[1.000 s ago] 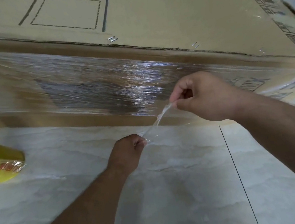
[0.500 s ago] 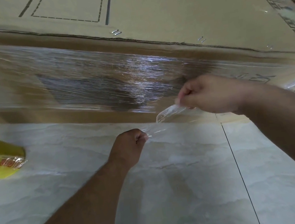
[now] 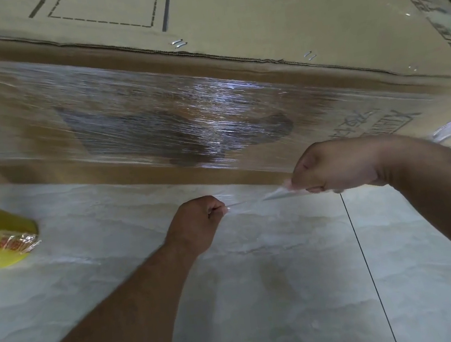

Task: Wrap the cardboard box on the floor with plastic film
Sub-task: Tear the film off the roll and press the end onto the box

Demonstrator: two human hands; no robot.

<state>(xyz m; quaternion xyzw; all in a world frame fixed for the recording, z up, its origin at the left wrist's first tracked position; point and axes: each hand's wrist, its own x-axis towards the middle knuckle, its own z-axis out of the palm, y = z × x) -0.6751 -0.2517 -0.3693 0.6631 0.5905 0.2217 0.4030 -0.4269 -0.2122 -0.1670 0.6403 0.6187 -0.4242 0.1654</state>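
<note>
Head view shows your left hand point(image 3: 196, 220) and right hand point(image 3: 334, 167) each pinching the film strand point(image 3: 250, 200) taut beside the cardboard box point(image 3: 255, 10), likely to snap it.

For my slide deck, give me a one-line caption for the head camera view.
Both hands, left and right, pull a film strand taut beside the film-wrapped cardboard box.
</note>
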